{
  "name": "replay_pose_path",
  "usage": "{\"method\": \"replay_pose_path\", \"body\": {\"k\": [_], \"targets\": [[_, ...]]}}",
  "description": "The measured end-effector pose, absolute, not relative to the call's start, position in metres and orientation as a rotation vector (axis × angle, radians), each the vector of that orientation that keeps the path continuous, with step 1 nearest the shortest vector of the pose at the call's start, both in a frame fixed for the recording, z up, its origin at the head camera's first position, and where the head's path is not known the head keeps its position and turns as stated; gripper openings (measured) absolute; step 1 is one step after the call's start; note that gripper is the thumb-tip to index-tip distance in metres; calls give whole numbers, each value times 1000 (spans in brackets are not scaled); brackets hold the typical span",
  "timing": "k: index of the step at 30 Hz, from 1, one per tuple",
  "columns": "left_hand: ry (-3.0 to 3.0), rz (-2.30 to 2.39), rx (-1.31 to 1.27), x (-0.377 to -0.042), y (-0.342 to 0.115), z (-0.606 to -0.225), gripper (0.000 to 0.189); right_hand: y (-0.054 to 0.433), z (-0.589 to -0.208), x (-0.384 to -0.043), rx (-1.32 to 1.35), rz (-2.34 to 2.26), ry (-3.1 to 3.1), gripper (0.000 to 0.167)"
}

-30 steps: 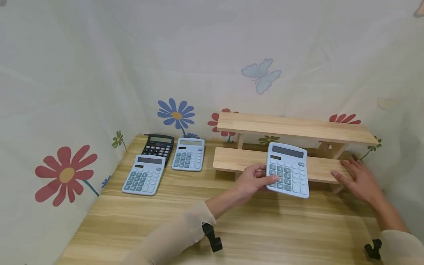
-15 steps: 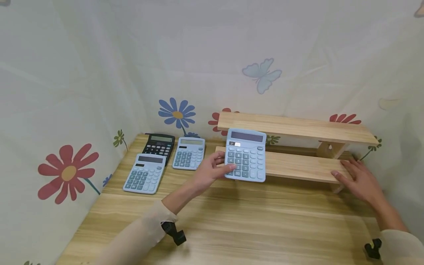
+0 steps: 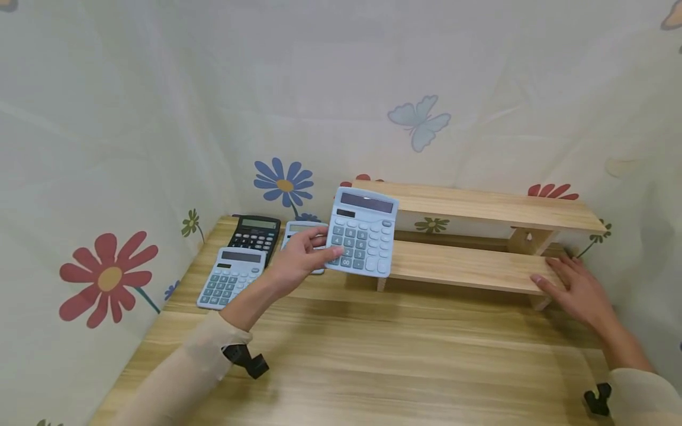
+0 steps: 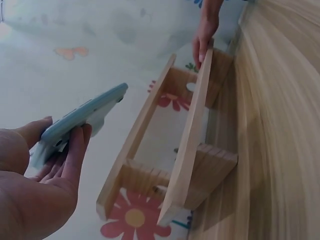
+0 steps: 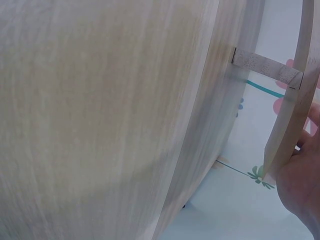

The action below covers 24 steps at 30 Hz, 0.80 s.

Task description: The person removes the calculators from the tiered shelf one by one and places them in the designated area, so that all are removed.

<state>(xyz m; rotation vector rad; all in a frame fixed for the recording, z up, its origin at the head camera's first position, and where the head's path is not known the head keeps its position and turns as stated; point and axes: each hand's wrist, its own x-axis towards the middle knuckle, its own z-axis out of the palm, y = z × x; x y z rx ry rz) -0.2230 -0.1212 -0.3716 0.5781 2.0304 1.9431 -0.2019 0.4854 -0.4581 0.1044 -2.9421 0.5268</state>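
Note:
My left hand [image 3: 298,257] pinches a light blue calculator [image 3: 364,234] by its lower left side, thumb over the keys and fingers behind. It is raised in front of the left end of a two-tier wooden shelf [image 3: 463,266]. The left wrist view shows the calculator [image 4: 82,112] edge-on, with the fingers beneath it. My right hand [image 3: 578,293] rests on the right end of the lower board, thumb along the front edge. In the right wrist view the right hand [image 5: 302,180] lies against the board [image 5: 292,120], its fingers partly hidden.
On the table's left stand a black calculator [image 3: 258,228], a light blue calculator [image 3: 231,278] overlapping it, and another light blue calculator [image 3: 298,228] partly hidden behind the left hand. A flower-printed curtain [image 3: 319,89] hangs behind the wooden table [image 3: 405,361].
My left hand has carried the calculator leftward and up, from before the middle of the shelf to its left end. The right hand stays on the lower board.

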Motion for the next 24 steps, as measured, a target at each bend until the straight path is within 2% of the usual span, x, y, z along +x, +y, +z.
{"method": "replay_pose_path", "body": {"k": [8, 17, 24], "targets": [[2139, 1853, 543, -234, -158, -367, 61, 484, -459, -203, 97, 524, -2945, 81], [2246, 1815, 439, -229, -208, -358, 58, 485, -460, -204, 105, 539, -2935, 80], [2271, 1780, 268, -231, -237, -371, 67, 487, -460, -203, 108, 548, -2933, 80]]}}
